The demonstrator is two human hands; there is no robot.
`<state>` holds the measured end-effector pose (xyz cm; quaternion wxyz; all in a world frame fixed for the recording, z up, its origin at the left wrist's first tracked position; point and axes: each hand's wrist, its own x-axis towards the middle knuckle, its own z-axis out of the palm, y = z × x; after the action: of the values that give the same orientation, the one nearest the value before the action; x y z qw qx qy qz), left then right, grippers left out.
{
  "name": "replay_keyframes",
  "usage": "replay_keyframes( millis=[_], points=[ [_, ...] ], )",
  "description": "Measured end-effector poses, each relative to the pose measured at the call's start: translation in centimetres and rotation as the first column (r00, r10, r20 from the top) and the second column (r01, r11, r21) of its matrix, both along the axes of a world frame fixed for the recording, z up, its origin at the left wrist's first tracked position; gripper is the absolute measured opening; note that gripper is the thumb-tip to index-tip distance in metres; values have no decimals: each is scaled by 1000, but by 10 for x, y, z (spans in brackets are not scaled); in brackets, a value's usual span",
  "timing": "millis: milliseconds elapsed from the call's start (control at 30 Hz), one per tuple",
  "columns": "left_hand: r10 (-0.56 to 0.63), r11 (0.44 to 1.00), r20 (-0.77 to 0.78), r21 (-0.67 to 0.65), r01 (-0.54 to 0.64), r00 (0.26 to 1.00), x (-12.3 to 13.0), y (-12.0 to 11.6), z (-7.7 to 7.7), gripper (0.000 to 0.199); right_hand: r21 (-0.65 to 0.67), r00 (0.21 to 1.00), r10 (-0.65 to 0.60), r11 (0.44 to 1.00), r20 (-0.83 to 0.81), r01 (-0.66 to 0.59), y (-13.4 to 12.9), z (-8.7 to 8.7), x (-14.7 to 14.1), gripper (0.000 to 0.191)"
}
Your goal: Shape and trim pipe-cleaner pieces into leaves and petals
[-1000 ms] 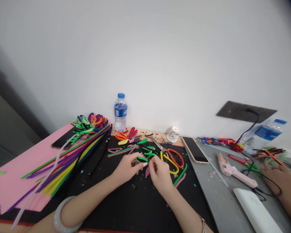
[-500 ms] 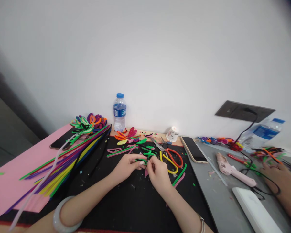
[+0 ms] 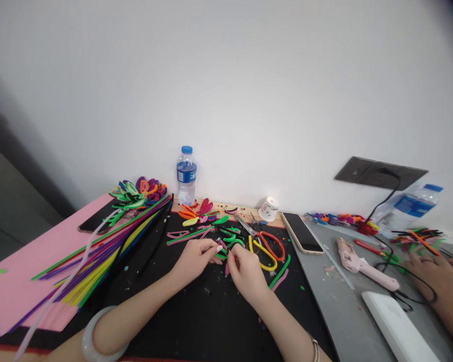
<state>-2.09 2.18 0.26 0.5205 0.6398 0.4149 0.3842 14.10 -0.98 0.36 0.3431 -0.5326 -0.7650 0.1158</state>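
Across the far side of our workplace rises a pale wall (image 3: 226, 90), with a dark socket panel (image 3: 357, 170) set into it toward the right. Before it we have a black mat (image 3: 173, 317) spread in front of us, a grey tabletop (image 3: 351, 322) to its right and a pink sheet (image 3: 26, 281) to its left. Over the sheet fans a bundle of many-coloured pipe cleaners (image 3: 107, 261). Our two forearms reach in above the mat, a pale bangle (image 3: 98, 334) round the left one. On the grey top lie a white slab (image 3: 398, 327) and a pink glue gun (image 3: 366, 266), near a co-worker's hand (image 3: 434, 276), and a phone (image 3: 303, 233) lies by the mat's right edge. Close to the wall a water bottle (image 3: 186, 173) stands upright, and scissors (image 3: 246, 226) lie beyond our hands. Our left hand (image 3: 197, 259) has its thumb and fingers drawn narrow, holding a small green piece (image 3: 222, 255). Our right hand (image 3: 247, 271) has its fingertips pinched together just beside it; we cannot tell what is between them. The green piece sits between our two hands, over the middle of the mat. Farther back stands a white paper cup (image 3: 268, 209), and tiny scraps (image 3: 302, 287) dot the mat
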Motion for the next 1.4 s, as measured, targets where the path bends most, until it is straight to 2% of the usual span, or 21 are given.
replay_keyframes(
  millis=[100, 233, 333, 433, 500, 567, 667, 800, 967, 1133, 1200, 1267, 1400],
  points=[
    [27, 997, -54, 75, -23, 998, 0, 0, 0, 24, 3, 999, 26, 1000, 33, -26, -1, 1, -2, 23],
    [20, 996, -37, 85, -16, 999, 0, 1, 0, 23, -25, 999, -5, 1000, 53, 6, 1, 2, 2, 23],
    [107, 988, -26, 113, -104, 994, -2, 3, 1, 25, -38, 991, -121, 992, 62, 124, 6, 4, 11, 24],
    [264, 933, -39, 262, -245, 964, -7, 7, 4, 24, -22, 955, -284, 958, 83, 287, 14, 5, 24, 25],
    [295, 907, -49, 328, -263, 954, -9, 10, 4, 22, -16, 926, -362, 931, 106, 365, 19, 5, 33, 26],
    [241, 930, -67, 300, -211, 968, -9, 13, 2, 23, -11, 900, -418, 906, 126, 423, 24, 5, 39, 27],
    [109, 980, -57, 173, -98, 992, -8, 16, -4, 30, 6, 874, -463, 884, 147, 468, 27, 4, 44, 27],
    [0, 1000, -12, 7, 0, 1000, -6, 18, -4, 45, 24, 871, -473, 880, 134, 475, 29, 4, 45, 29],
    [9, 998, 161, -68, 2, 987, -6, 19, 2, 41, 9, 870, -485, 874, 95, 486, 30, 3, 47, 29],
    [183, 981, 271, -106, -159, 945, -9, 22, -2, 34, -20, 866, -498, 866, 50, 499, 31, 2, 50, 30],
    [194, 980, 290, -107, -170, 937, -10, 23, -3, 33, -20, 866, -498, 867, 40, 499, 31, 2, 50, 31],
    [138, 988, 288, -108, -111, 948, -9, 22, -2, 33, -14, 868, -495, 868, 37, 496, 31, 2, 49, 31],
    [-47, 989, 240, -122, 78, 970, -6, 17, 2, 37, 0, 870, -491, 871, 41, 492, 31, 2, 48, 32]
  ],
)
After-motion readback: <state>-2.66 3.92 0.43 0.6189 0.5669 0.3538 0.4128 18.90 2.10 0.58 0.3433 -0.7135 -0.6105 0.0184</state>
